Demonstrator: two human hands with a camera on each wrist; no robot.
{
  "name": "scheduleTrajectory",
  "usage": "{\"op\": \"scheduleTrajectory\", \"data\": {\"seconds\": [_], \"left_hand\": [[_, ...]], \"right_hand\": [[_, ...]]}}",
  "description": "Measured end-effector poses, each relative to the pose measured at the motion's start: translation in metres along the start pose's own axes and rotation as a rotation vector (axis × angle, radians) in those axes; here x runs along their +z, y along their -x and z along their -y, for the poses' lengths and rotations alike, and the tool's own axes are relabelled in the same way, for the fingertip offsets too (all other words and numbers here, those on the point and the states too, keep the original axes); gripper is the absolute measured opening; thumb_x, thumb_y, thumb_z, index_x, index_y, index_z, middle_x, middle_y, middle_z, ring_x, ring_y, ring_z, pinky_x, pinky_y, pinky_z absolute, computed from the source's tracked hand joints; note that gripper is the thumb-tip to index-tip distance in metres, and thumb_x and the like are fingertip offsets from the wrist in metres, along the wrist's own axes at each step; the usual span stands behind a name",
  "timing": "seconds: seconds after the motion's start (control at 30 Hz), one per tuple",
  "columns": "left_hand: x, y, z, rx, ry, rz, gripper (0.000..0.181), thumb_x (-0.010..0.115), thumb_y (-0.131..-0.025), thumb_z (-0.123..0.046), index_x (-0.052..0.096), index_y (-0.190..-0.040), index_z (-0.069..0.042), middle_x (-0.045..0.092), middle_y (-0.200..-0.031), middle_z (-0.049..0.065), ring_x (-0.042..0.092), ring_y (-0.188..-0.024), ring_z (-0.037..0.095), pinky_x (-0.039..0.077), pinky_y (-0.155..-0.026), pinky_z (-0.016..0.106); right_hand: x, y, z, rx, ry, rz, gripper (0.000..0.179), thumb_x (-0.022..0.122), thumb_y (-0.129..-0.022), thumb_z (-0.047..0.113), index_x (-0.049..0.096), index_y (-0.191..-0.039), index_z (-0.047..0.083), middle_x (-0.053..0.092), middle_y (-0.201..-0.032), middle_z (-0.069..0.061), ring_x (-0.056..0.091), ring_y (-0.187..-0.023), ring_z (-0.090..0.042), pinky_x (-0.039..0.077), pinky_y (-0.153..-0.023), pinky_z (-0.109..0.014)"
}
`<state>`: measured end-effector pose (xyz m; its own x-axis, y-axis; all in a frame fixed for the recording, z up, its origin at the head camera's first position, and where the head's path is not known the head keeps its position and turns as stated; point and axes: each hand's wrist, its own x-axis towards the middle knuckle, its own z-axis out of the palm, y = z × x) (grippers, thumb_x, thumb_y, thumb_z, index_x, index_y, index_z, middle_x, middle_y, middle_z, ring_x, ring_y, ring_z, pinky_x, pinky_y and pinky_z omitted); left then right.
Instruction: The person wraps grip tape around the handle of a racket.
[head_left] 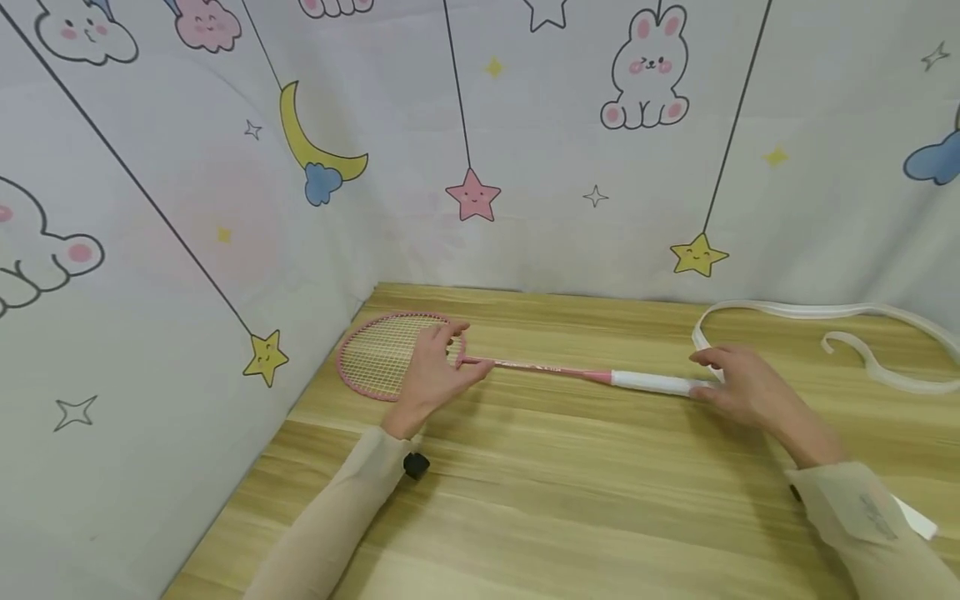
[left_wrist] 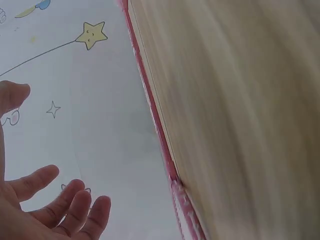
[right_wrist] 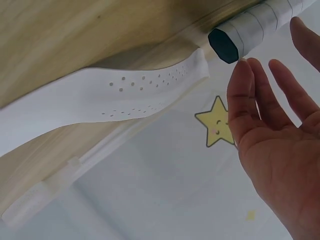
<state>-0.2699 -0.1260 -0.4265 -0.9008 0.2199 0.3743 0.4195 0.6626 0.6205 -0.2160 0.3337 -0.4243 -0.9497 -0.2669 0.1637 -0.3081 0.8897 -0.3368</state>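
A pink badminton racket (head_left: 540, 367) lies across the wooden table, its strung head on the left and its white-wrapped handle (head_left: 648, 382) on the right. Over the inner edge of the head hovers my left hand (head_left: 435, 367), thumb and fingers spread. The left wrist view shows that hand (left_wrist: 47, 215) apart from the racket frame (left_wrist: 155, 115). By the butt end, my right hand (head_left: 742, 387) has its fingers loosely bent. In the right wrist view its fingertips are close to the handle's dark end cap (right_wrist: 223, 46); contact is unclear there.
A long white perforated grip tape (right_wrist: 135, 92) curls over the table behind and right of my right hand; its far loop (head_left: 810, 312) runs along the back. A white piece (head_left: 917, 518) shows by the right sleeve. Cartoon-printed cloth walls (head_left: 570, 242) border the table's back and left.
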Motion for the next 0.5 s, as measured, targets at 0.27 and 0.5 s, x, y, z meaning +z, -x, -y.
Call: {"op": "scheduleTrajectory", "data": {"seconds": [0.27,0.5], "left_hand": [[0.02,0.01,-0.017,-0.14,0.279,0.045,0.062,0.088,-0.091,-0.032,0.066,-0.143,-0.006,0.069,-0.134,0.024,0.07,-0.116,0.043,0.062,-0.1,0.052],[0.027,0.016,-0.031,-0.286,0.393,0.107,0.047,0.085,-0.095,-0.033,0.071,-0.134,-0.01,0.075,-0.13,0.017,0.072,-0.114,0.03,0.062,-0.096,0.042]], "right_hand": [[0.002,-0.002,-0.001,0.011,0.016,0.059,0.042,0.083,-0.09,0.012,0.072,-0.123,-0.012,0.077,-0.113,-0.029,0.072,-0.105,-0.047,0.057,-0.096,-0.064],[0.007,-0.003,-0.003,0.016,0.018,0.074,0.032,0.083,-0.09,0.006,0.074,-0.116,-0.011,0.078,-0.105,-0.025,0.074,-0.099,-0.043,0.059,-0.091,-0.062]]}}
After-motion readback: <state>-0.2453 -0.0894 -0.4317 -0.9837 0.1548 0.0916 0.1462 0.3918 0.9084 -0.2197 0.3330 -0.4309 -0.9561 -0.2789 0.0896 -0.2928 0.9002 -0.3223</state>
